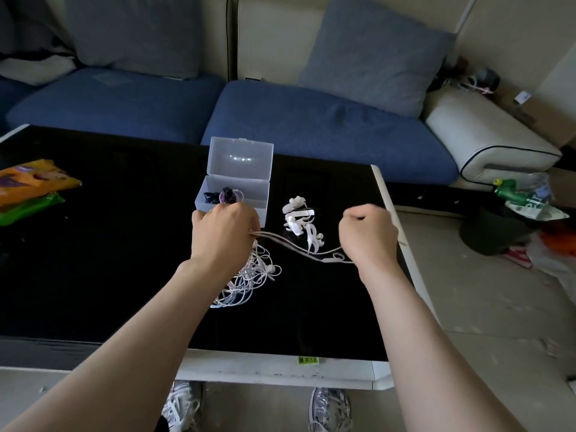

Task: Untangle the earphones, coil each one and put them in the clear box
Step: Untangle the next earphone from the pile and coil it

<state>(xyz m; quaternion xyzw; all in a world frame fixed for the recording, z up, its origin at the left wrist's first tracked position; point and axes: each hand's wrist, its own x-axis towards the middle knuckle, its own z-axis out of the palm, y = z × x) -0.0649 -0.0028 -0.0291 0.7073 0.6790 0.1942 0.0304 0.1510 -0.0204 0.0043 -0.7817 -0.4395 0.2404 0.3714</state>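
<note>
A clear box (232, 187) with its lid up stands on the black table (93, 244); a coiled dark and purple earphone (226, 196) lies inside it. Just in front of the box my left hand (226, 235) grips pale earphone cable. From it a tangle of white cable (252, 279) hangs down onto the table. A stretch of cable (299, 249) with an inline remote runs across to my right hand (369, 235), which is closed in a fist round it. A bundled white earphone (300, 222) lies between the hands, farther back.
Orange and green packets (28, 191) lie at the table's left edge. A blue sofa (280, 126) stands behind the table. Bags, a green bottle (511, 190) and clutter cover the floor to the right. The table's white right edge runs under my right hand.
</note>
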